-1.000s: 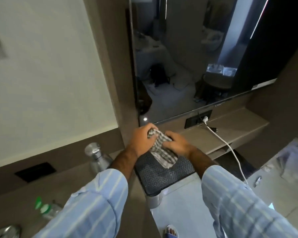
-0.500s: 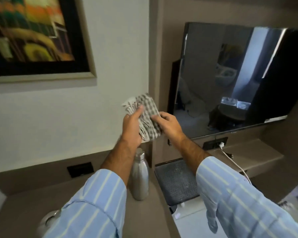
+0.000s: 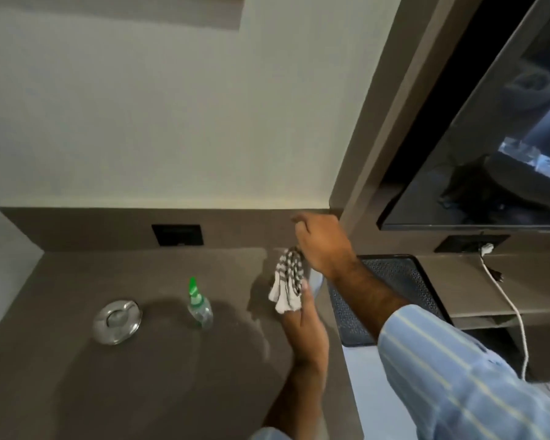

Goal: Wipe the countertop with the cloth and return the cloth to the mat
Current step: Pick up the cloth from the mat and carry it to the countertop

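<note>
A grey-and-white checked cloth [image 3: 287, 284] hangs bunched in the air above the right end of the brown countertop [image 3: 140, 376]. My right hand [image 3: 323, 247] pinches its top end from above. My left hand [image 3: 303, 325] reaches up from below and holds its lower end. The dark perforated mat [image 3: 397, 277] lies just right of both hands, on a lower surface beside the countertop, with nothing on the part I can see. My right forearm crosses over its left side.
A green-capped spray bottle [image 3: 199, 308] and a round steel lid [image 3: 117, 322] stand on the countertop's left half. A steel bottle [image 3: 315, 282] is mostly hidden behind the cloth. A wall socket [image 3: 177, 235], a TV [image 3: 496, 138] and a white cable [image 3: 507, 300] are nearby.
The cloth has been lifted off the mat in both hands, raised, then brought down left over the countertop's right end. The view has swung left toward the countertop.
</note>
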`<state>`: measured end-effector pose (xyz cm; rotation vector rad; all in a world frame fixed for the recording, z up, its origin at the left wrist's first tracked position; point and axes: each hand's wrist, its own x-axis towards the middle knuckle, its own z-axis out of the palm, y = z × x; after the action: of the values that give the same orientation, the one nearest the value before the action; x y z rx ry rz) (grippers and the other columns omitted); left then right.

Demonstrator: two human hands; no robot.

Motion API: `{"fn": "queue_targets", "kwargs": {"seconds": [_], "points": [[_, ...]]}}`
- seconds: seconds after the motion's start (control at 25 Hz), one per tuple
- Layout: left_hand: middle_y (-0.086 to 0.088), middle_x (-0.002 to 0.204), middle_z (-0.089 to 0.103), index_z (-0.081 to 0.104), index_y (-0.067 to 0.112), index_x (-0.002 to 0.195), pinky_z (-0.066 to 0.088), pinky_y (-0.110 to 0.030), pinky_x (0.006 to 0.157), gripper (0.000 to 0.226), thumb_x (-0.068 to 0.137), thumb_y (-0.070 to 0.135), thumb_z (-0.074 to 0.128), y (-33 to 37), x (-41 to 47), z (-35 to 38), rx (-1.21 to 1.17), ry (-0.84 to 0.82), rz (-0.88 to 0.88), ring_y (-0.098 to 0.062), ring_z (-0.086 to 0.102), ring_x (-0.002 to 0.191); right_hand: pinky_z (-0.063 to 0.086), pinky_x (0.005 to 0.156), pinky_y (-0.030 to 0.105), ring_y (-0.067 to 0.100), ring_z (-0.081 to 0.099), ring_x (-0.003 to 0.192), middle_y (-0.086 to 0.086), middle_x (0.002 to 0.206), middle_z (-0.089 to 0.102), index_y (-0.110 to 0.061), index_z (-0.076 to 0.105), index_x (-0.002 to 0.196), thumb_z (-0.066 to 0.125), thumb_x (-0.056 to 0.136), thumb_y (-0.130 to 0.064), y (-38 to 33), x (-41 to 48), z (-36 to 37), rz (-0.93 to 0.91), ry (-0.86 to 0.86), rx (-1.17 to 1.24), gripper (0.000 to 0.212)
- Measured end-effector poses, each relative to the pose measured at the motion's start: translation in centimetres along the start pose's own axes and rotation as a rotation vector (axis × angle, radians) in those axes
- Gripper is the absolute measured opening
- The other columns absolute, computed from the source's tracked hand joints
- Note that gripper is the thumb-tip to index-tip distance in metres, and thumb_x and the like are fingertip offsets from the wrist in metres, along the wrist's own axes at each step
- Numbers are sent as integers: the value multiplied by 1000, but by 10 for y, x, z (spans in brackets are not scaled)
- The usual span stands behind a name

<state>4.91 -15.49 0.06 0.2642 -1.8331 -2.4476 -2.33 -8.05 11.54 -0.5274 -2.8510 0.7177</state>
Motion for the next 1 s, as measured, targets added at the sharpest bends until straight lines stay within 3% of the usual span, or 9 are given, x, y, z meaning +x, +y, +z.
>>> {"fn": "queue_targets", "kwargs": {"seconds": [0.12, 0.28, 0.4, 0.52, 0.6, 0.64, 0.72, 0.92, 1.0], "points": [[-2, 143, 54, 46, 7, 143, 39, -27, 113, 42, 101, 3, 53, -21, 12, 1, -58, 103, -99, 5, 54, 125, 55, 106, 45, 33, 72, 114, 15, 121, 80, -8, 78, 116, 37, 101, -24, -4, 1, 3, 2, 60, 16, 47], [32, 135, 57, 54, 44, 131, 38, -6, 103, 35, 99, 28, 57, -11, 6, 8, -139, -12, 45, 3, 52, 130, 58, 101, 45, 32, 73, 106, 15, 117, 79, -7, 78, 114, 35, 102, -24, -5, 5, 3, 43, 68, 40, 48], [9, 139, 58, 53, 39, 126, 37, 1, 97, 36, 101, 15, 56, -31, 10, 4, -67, 115, -49, 14, 54, 120, 56, 103, 46, 33, 71, 112, 17, 120, 78, -7, 77, 116, 35, 104, -24, -7, 2, 1, 76, 62, 29, 47], [-9, 144, 56, 55, 16, 136, 41, -29, 114, 41, 102, 39, 52, -51, 0, 12, -20, -31, -199, -15, 52, 136, 57, 104, 46, 29, 71, 110, 15, 119, 78, -6, 75, 119, 34, 106, -25, -9, 2, 2, 95, 70, 56, 47], [-15, 133, 61, 60, 12, 129, 44, -48, 113, 42, 103, 44, 50, -49, -8, 10, 143, -107, -241, -35, 53, 133, 57, 104, 46, 28, 71, 110, 15, 119, 77, -5, 74, 119, 33, 107, -25, -10, 0, 2, 101, 59, 58, 47], [-18, 135, 60, 57, 8, 132, 42, -45, 114, 36, 104, 30, 53, -47, 2, 12, 193, -6, -173, -35, 54, 132, 57, 104, 47, 29, 71, 110, 15, 118, 77, -5, 74, 118, 33, 107, -25, -12, 0, 0, 103, 60, 51, 47], [-20, 139, 59, 54, 4, 137, 42, -19, 110, 38, 101, 15, 57, -29, 36, 20, 107, 180, -82, -21, 56, 125, 56, 103, 47, 31, 70, 110, 15, 117, 78, -5, 75, 116, 34, 106, -24, -11, -1, 1, 112, 76, 48, 46], [18, 124, 65, 57, 19, 135, 46, -8, 97, 36, 99, 22, 53, -1, 36, 18, 45, -3, -50, 2, 60, 119, 56, 101, 46, 29, 70, 109, 12, 115, 79, -7, 75, 113, 34, 102, -25, -10, -1, 3, 98, 98, 90, 46], [14, 123, 66, 60, 17, 133, 43, -5, 97, 33, 101, 24, 56, -5, 45, -10, 150, -20, -157, -6, 61, 122, 57, 102, 46, 29, 70, 109, 13, 116, 78, -5, 75, 114, 34, 102, -24, -12, -1, 1, 96, 77, 99, 46]]}}
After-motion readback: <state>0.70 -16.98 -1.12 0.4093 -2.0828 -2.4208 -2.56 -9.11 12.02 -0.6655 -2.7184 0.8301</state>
